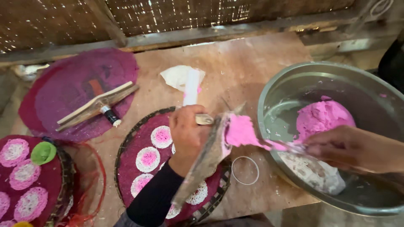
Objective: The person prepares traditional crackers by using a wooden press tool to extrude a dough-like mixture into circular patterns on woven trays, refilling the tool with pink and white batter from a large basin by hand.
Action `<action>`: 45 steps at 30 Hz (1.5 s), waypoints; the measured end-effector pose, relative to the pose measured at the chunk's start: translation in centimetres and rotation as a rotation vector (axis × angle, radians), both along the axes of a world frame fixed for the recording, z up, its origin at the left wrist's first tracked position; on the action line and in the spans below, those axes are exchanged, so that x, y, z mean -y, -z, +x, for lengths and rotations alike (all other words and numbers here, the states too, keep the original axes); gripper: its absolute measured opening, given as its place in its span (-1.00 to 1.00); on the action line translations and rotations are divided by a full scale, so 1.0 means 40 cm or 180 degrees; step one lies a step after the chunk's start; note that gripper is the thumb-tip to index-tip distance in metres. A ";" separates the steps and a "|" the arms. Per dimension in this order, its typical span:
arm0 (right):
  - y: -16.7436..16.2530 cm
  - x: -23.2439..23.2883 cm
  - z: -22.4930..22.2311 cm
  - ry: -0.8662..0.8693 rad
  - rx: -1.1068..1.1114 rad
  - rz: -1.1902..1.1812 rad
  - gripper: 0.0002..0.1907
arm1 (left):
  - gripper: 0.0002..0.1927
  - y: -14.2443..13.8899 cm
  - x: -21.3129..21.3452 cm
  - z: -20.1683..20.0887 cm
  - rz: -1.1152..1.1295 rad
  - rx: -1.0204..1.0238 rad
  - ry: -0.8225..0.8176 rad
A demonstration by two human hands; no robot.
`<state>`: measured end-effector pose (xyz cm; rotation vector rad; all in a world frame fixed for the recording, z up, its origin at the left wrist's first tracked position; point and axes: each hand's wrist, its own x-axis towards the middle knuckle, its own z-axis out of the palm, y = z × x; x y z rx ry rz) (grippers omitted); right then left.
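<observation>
Left hand [187,136] is clenched around the grip of a long flat metal press-type tool [206,162], dark sleeve [155,199] on that arm. Tool runs diagonally from lower left up to right, upper end loaded with a lump of pink dough [240,131].

Right hand [349,147] is pinched narrow on a thin spoon or scraper [283,146]; exact finger positions are blurred. Its tip touches the pink dough lump at the tool end, right at the rim of the metal bowl [294,75].

Bowl holds a bigger mound of pink dough [322,117] at the back and a white dough mass [313,172] near the front wall, under the right hand.

Under the left hand: round woven tray [130,138] lined with dark red mesh, carrying lacy round cakes [148,159], white rim with pink centre, at least 4 visible. A thin wire ring [245,170] lies on the wooden table [235,67] between tray and bowl.

Behind the hand: white cylinder [191,86] lying over a white cloth [176,75]. Far left: purple mesh sheet [67,88] with a wooden-handled tool [99,105] on it. Bottom left: second tray [63,176] with more cakes and a green lid [43,152].
</observation>
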<state>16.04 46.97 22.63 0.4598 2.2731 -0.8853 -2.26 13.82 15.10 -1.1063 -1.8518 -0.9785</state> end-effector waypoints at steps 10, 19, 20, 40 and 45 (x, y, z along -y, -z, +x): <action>-0.069 0.429 0.057 -0.2663 -0.3208 0.3571 -0.32 | -0.78 -0.169 0.107 0.060 -0.0639 0.0125 -0.0243; 0.012 0.450 0.133 0.0081 -0.4288 0.2436 -0.69 | -0.59 -0.124 0.179 0.038 0.0827 0.1550 -0.0864; 0.051 0.474 0.126 0.0540 -0.4238 0.2297 -0.70 | -0.63 -0.114 0.169 0.053 0.0956 0.1696 -0.0968; 0.237 0.636 0.051 0.1194 -0.3405 0.1078 -0.69 | -0.73 -0.105 0.191 0.090 0.1555 0.1835 -0.0256; 0.182 0.489 0.132 0.0572 -0.3052 -0.0453 -0.68 | -0.74 -0.076 0.215 0.033 0.2501 0.2130 0.1332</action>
